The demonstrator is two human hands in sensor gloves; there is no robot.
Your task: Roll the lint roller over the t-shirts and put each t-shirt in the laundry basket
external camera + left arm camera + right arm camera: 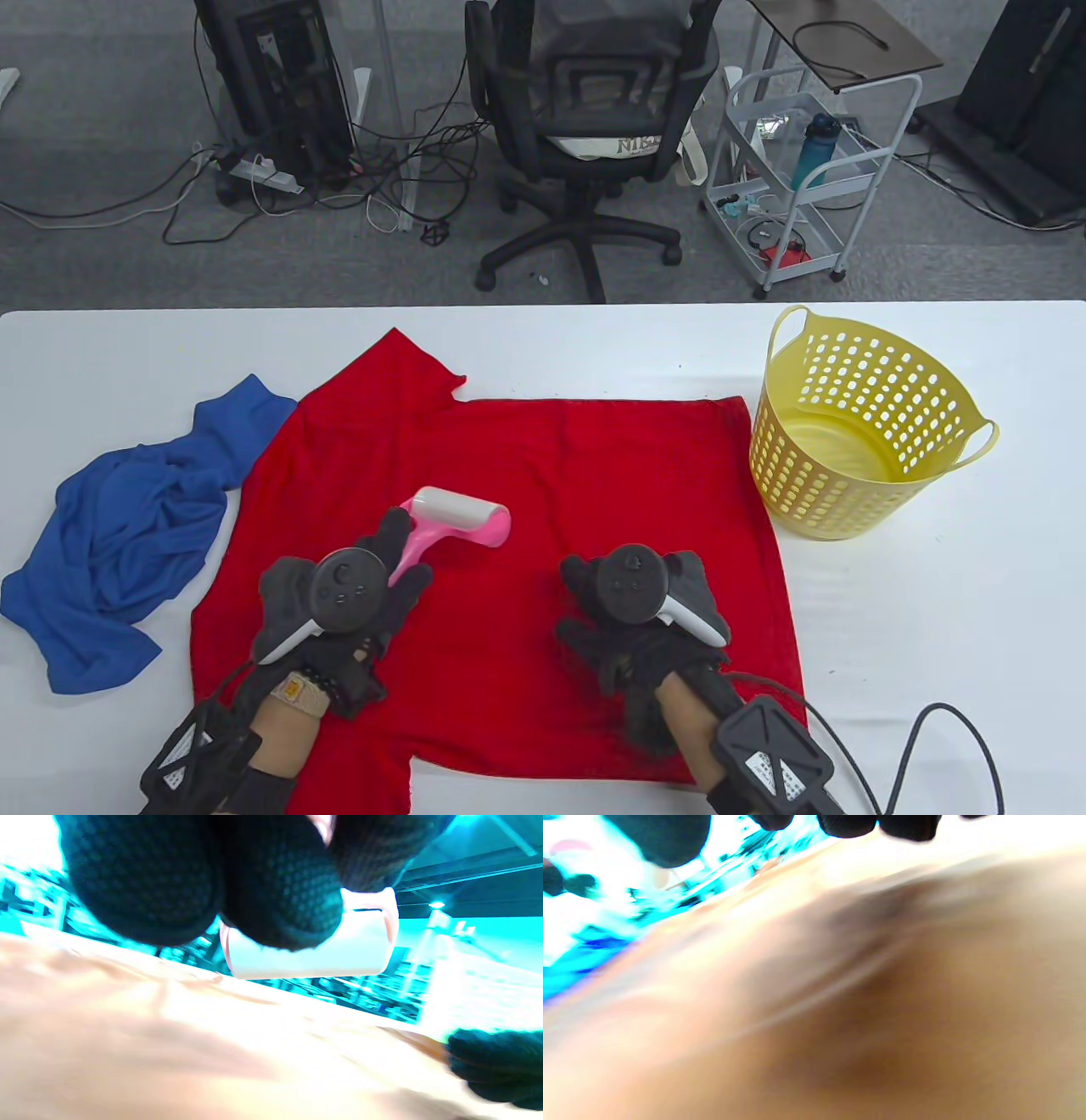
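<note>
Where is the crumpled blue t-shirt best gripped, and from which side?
Probably at the raised folds near the middle of the blue t-shirt, coming from above on the table's left. It lies bunched beside the red t-shirt, so a pinch there should gather several layers. The left hand is nearer but holds the lint roller.

The flat-spread red cotton t-shirt covers the middle of the white table, reaching its near edge; the crumpled blue t-shirt lies at its left, touching it; the yellow perforated plastic laundry basket stands upright off the shirt's far right corner; the pink-handled lint roller sits over the red shirt's left half.
</note>
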